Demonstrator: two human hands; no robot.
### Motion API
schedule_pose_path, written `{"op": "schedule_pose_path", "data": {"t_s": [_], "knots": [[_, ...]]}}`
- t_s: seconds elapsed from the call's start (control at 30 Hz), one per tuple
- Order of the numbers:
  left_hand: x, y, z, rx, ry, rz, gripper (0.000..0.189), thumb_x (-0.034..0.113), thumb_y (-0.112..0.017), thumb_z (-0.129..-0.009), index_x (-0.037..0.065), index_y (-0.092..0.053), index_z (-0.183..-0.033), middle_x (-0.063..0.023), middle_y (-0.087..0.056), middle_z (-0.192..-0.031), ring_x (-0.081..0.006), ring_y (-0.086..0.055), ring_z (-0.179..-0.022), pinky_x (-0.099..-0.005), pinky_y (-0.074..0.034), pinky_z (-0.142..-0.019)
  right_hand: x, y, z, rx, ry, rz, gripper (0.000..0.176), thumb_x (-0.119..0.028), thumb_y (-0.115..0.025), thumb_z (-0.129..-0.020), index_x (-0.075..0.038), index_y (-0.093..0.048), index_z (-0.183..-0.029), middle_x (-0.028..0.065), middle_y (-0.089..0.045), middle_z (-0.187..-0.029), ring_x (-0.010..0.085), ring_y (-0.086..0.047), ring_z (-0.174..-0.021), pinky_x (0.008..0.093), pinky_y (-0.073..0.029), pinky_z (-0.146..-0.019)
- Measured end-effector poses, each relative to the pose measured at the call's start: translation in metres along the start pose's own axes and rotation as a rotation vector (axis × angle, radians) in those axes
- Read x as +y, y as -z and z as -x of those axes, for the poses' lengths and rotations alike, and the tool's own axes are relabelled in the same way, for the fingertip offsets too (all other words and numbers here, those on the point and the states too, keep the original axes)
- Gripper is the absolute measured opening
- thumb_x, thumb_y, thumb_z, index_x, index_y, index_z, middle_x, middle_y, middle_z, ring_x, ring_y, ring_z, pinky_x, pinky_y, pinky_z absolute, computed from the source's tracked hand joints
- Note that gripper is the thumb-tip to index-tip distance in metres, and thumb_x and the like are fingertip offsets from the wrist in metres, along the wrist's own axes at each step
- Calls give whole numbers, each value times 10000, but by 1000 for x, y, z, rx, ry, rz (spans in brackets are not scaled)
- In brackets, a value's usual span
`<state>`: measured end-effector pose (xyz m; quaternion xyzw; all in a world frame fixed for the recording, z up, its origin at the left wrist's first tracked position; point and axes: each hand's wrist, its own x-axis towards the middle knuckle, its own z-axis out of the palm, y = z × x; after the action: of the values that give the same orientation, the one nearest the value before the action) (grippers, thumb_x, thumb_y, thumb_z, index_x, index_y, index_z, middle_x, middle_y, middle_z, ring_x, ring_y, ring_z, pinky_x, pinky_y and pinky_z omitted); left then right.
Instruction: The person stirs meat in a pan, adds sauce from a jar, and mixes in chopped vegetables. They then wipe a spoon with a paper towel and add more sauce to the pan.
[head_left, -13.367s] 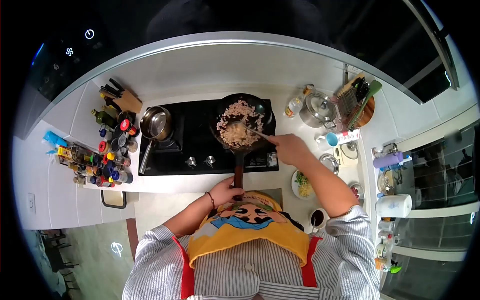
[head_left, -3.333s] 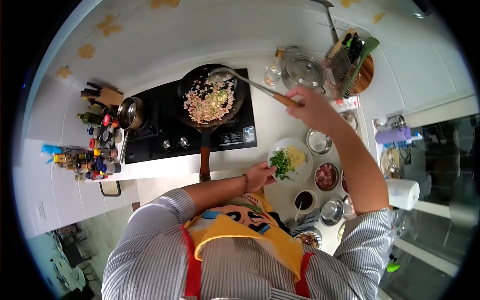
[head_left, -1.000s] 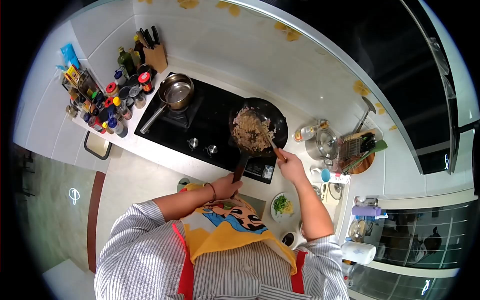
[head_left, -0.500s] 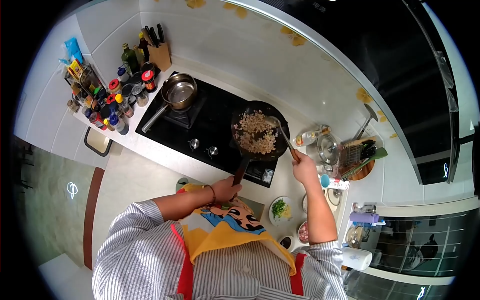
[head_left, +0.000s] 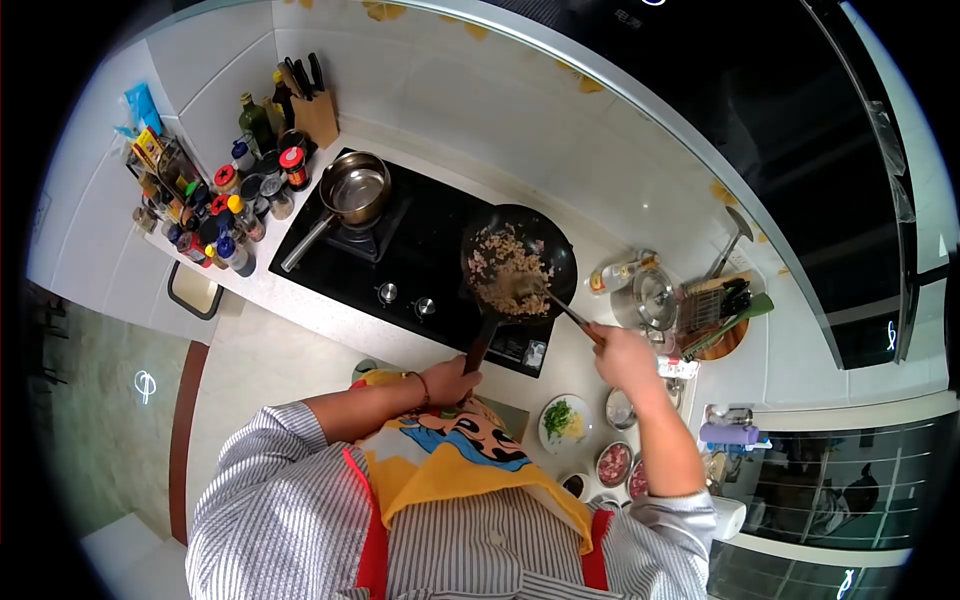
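Note:
My left hand (head_left: 455, 380) is closed round the handle of a dark wok (head_left: 559, 245) on the right side of the black stove. Inside the wok lies browned, crumbly food that looks like minced meat (head_left: 497, 250). With my right hand (head_left: 628, 356) I grip the wooden handle of a spatula (head_left: 573, 314). Its metal head is down among the food, partly hidden and smeared by motion. Near my right forearm stand a plate of chopped greens and something pale yellow (head_left: 565, 422), and bowls of raw red meat (head_left: 614, 464).
On the stove's left burner sits a steel saucepan (head_left: 355, 188), handle pointing toward me. Bottles and jars (head_left: 240, 205) crowd the left corner beside a knife block (head_left: 316, 118). Right of the wok are a glass lid (head_left: 655, 300), a bottle (head_left: 608, 277) and a utensil rack (head_left: 705, 308).
My right hand has moved right and toward me. The spatula head has been drawn from the wok's upper right to its lower middle, shifting the food. My left hand stays on the wok handle.

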<state>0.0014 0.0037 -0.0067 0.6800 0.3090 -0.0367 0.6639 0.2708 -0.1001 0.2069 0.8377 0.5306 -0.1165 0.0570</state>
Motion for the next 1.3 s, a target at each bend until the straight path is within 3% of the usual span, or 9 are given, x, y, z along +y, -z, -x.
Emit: {"op": "schedule_pose_path", "data": {"t_s": [0.2,0.27,0.47,0.53,0.63,0.77,0.93,1.17,1.3], "knots": [[7,2,7,-2,8,-22,424,347,-530,-1012,-71,-547,-1079,-164,-727,-861,-308,-722,-819,-395,-547,-773,11,-82,-61,215,-65,-453,427,-127,-640,-881,-122,-669,-1307,261,-699,-1101,431,-667,-1033,456,-540,-907],[4,3,2,12,9,-13,426,349,-529,-1013,-72,-548,-1081,-166,-727,-870,-311,-721,-828,-397,-545,-781,7,-89,-54,162,-33,-450,433,-132,-654,-887,-124,-666,-1320,259,-700,-1116,415,-674,-1045,434,-537,-919],[8,2,6,-2,-26,-14,433,353,-532,-1015,-72,-550,-1095,-166,-726,-880,-316,-720,-840,-401,-541,-788,-3,26,9,-28,-4,-181,427,-122,-696,-857,-139,-698,-1284,232,-713,-1098,399,-684,-1025,432,-542,-914],[12,2,9,14,-3,-57,431,351,-533,-1015,-72,-551,-1097,-163,-726,-879,-313,-719,-833,-402,-540,-788,0,42,20,-66,19,-94,417,-119,-672,-847,-143,-712,-1262,241,-717,-993,413,-686,-954,476,-546,-884],[9,3,6,13,-24,-77,430,350,-532,-1014,-72,-551,-1097,-159,-725,-878,-308,-718,-825,-400,-540,-789,2,-7,-6,32,75,-60,409,-113,-657,-849,-113,-711,-1255,252,-713,-991,413,-689,-941,480,-551,-882],[0,1,-1,15,-29,-108,420,344,-530,-1014,-66,-552,-1102,-154,-726,-881,-296,-719,-824,-393,-543,-780,11,-38,-43,187,-65,-213,419,-120,-643,-856,-89,-695,-1271,255,-714,-1005,421,-687,-956,482,-548,-892],[5,4,0,-31,10,-13,396,326,-542,-1010,-58,-551,-1107,-148,-721,-869,-275,-717,-798,-379,-547,-744,20,-97,-66,243,-32,-476,410,-157,-640,-878,-163,-695,-1285,249,-703,-1075,419,-669,-1017,460,-545,-905],[13,6,8,-18,15,-15,391,317,-539,-1016,-63,-547,-1108,-149,-723,-882,-271,-718,-809,-372,-551,-755,-5,26,20,12,40,-81,410,-147,-657,-852,-217,-724,-1251,209,-726,-985,407,-693,-925,478,-562,-847],[8,4,5,-37,48,-17,386,325,-528,-1036,-32,-554,-1181,-146,-725,-938,-257,-716,-844,-356,-545,-801,-9,21,18,-58,45,55,387,-145,-643,-863,-209,-732,-1234,202,-729,-955,398,-698,-910,488,-564,-826]]}}
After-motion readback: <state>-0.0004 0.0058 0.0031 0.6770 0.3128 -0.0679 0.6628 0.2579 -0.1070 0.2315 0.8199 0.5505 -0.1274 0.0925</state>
